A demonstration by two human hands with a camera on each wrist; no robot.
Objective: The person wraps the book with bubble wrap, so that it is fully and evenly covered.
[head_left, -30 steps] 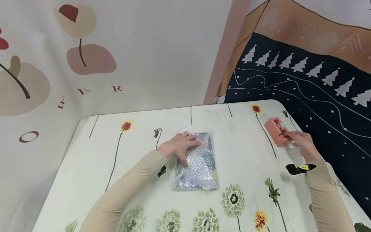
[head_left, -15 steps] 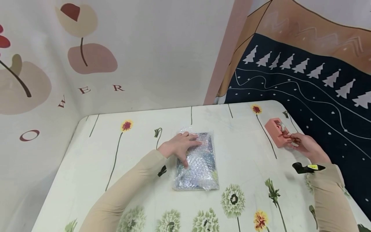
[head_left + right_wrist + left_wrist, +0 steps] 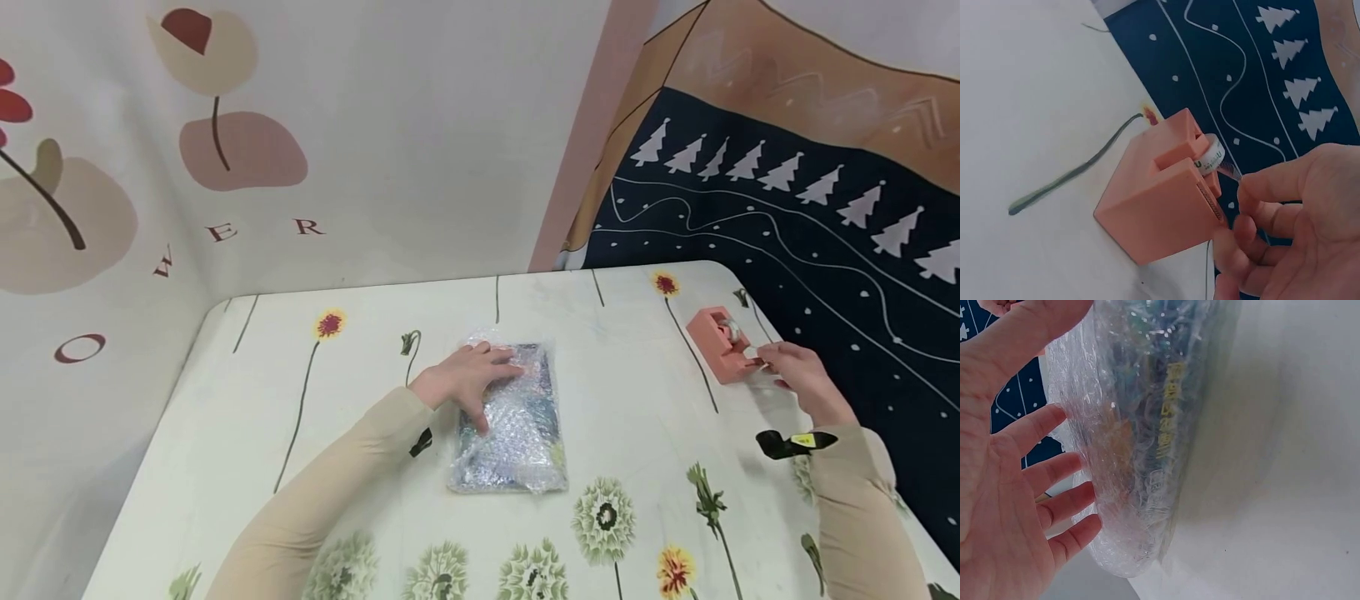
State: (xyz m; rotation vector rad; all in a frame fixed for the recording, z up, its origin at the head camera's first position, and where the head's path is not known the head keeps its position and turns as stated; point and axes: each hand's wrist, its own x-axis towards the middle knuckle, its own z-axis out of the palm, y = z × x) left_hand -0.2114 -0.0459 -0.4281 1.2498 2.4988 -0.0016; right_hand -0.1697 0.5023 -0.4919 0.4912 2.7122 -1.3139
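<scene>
Left hand (image 3: 471, 379), fingers spread, rests on bubble-wrapped package (image 3: 519, 454), middle of tabletop (image 3: 630, 392). Right hand (image 3: 808, 382) pinches clear tape (image 3: 1230, 170) at pink dispenser (image 3: 1160, 219). Best drawn steadily, I judge, then torn down across serrated edge (image 3: 1210, 201); a yank might slide dispenser.

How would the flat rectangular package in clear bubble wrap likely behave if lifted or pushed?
The flat rectangular package in clear bubble wrap probably handles fairly stiffly, given its straight edges. It likely won't roll or tip, lying flat on the white flower-printed tablecloth. Its shiny plastic surface might slip a little.
</scene>
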